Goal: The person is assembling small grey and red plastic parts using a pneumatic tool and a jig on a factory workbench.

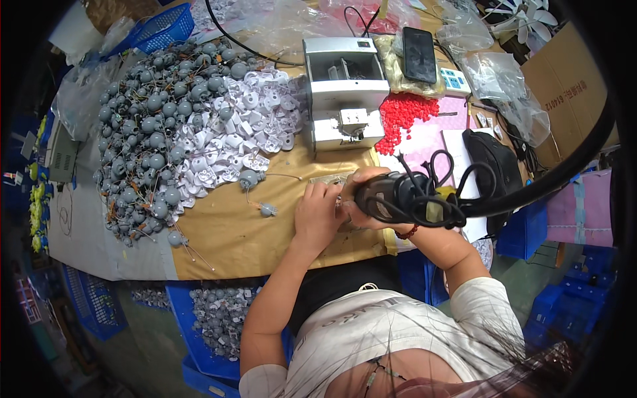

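Note:
My left hand (319,211) and my right hand (361,178) meet over the brown table cover, in front of a grey-white bench machine (346,99). The left fingers are curled and pinched on something small that I cannot make out. My right fingers bend round towards the same spot; a dark cylinder with looped cords (391,198) hides much of that hand. To the left of my hands lie a loose grey round motor (249,178) with wires and a smaller grey part (267,209). White plastic housings (225,142) are heaped beyond them.
Grey motors (156,106) pile up at the left. Small red caps (401,116) lie right of the machine, below a phone (419,56) on a bag. A black bag (491,166) sits at the right. Below the table edge, a blue bin (182,318) holds grey parts.

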Available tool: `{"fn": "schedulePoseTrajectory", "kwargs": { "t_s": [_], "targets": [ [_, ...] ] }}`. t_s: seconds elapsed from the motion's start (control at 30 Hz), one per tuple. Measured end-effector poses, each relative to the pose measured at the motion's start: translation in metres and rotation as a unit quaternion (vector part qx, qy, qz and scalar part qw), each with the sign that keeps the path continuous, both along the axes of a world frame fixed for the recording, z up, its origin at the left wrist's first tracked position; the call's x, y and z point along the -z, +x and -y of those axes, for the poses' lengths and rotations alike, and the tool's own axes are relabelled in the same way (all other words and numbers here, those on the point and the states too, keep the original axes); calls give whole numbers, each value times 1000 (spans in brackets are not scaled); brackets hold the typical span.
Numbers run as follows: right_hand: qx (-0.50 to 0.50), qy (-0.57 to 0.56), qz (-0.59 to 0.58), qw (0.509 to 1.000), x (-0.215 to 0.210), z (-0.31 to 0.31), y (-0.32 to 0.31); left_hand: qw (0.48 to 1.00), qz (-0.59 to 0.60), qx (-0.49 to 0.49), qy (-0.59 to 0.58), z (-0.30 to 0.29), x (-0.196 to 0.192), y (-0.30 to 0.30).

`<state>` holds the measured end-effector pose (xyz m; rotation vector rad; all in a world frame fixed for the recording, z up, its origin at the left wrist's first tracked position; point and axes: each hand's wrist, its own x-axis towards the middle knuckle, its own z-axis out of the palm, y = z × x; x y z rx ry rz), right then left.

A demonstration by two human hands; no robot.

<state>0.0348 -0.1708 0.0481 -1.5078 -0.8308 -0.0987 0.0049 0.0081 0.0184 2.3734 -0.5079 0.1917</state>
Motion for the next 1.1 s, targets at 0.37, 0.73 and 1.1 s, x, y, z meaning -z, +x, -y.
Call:
{"fn": "schedulePoseTrajectory", "kwargs": {
  "t_s": [0.37,0.73,1.1],
  "targets": [
    [71,31,-132,988,-13,-12,2,999,-21,-35,-24,5,2,-1],
    [363,35,-202,909,-1,52,42,996,-6,-43,-72,7,10,-11],
    [163,-186,-108,963,24,2,2,996,10,-45,-73,7,20,-15]
  ]
}}
